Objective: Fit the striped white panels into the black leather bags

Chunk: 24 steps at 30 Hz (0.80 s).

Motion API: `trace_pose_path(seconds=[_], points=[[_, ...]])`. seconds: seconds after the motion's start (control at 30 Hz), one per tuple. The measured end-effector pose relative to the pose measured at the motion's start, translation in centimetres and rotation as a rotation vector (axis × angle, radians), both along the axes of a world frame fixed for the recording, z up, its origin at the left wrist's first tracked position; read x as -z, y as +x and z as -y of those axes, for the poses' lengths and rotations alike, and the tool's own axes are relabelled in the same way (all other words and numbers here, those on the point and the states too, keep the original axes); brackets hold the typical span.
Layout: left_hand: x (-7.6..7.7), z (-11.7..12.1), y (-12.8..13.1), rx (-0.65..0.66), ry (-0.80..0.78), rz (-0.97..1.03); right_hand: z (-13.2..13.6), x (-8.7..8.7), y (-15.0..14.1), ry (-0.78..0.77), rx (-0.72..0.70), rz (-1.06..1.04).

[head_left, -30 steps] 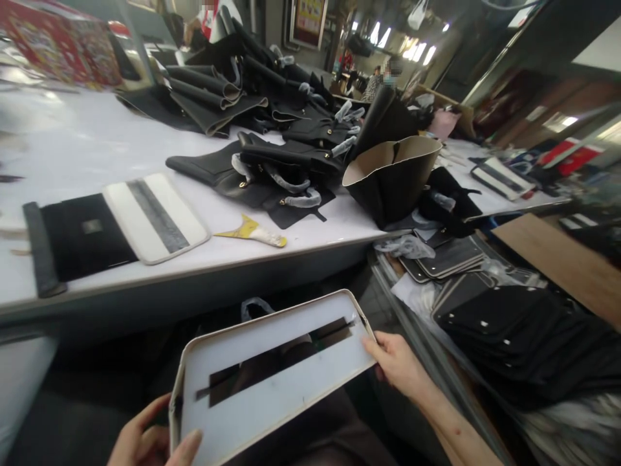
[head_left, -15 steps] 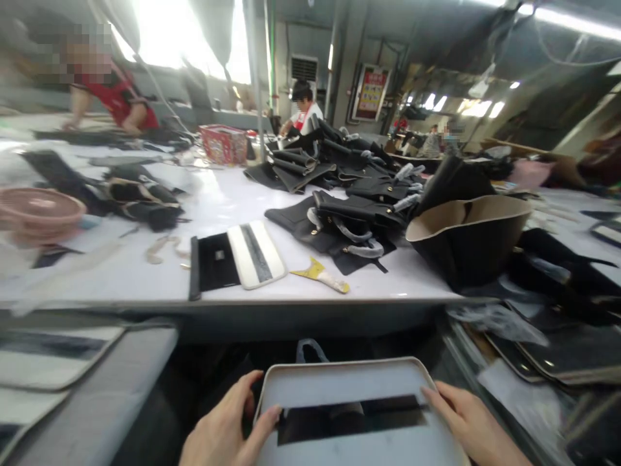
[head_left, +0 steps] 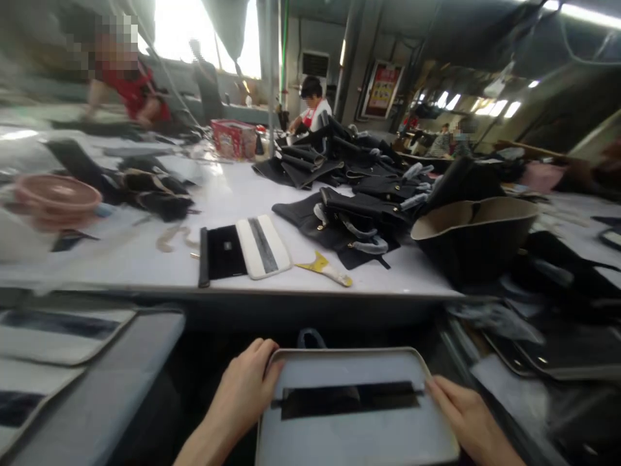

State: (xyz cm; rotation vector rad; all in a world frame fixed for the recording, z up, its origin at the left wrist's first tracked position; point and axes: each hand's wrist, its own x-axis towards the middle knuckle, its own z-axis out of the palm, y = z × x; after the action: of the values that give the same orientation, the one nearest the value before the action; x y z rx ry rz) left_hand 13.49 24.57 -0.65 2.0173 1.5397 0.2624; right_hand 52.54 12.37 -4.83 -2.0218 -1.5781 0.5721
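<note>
A pale bag panel [head_left: 354, 440] with rounded corners, a raised cream rim and a dark strip across it is held low in front of me. My left hand [head_left: 252, 378] is closed on its upper left corner, thumb over the rim. My right hand [head_left: 458, 401] grips the right edge, with thumb and fingers pinched at the level of the strip. Beyond the panel, on the white table [head_left: 160, 268], lie a black-and-white flap piece [head_left: 264, 246] and a yellow-and-white scraper-like tool [head_left: 325, 268].
Black bag pieces [head_left: 363, 213] with wrapped handles are heaped on the table. An upright black bag body [head_left: 475, 246] stands right, a pink basket [head_left: 58, 197] left. Similar pale panels [head_left: 58, 346] lie on a grey surface at lower left. Several people work farther back.
My left hand has slid up from the panel's left side to its upper left corner. My right hand keeps its hold, and the view has turned slightly left.
</note>
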Motion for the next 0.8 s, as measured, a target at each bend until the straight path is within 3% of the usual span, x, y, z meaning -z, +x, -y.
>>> trace_pose_path(seconds=[0.1, 0.3, 0.67, 0.8], points=[[1.3, -0.4, -0.3, 0.022, -0.003, 0.026, -0.7, -2.2, -1.4, -0.067, -0.058, 0.063], [3.0, -0.9, -0.8, 0.04, -0.039, 0.023, -0.8, -2.9, -1.2, -0.122, -0.03, 0.093], [2.2, -0.8, -0.3, 0.031, -0.023, 0.031, -0.1, -2.8, -2.2, -0.138, 0.094, 0.019], [1.8, -0.5, -0.2, 0.062, -0.003, 0.064, 0.5, -2.3, -2.4, -0.109, 0.214, -0.162]])
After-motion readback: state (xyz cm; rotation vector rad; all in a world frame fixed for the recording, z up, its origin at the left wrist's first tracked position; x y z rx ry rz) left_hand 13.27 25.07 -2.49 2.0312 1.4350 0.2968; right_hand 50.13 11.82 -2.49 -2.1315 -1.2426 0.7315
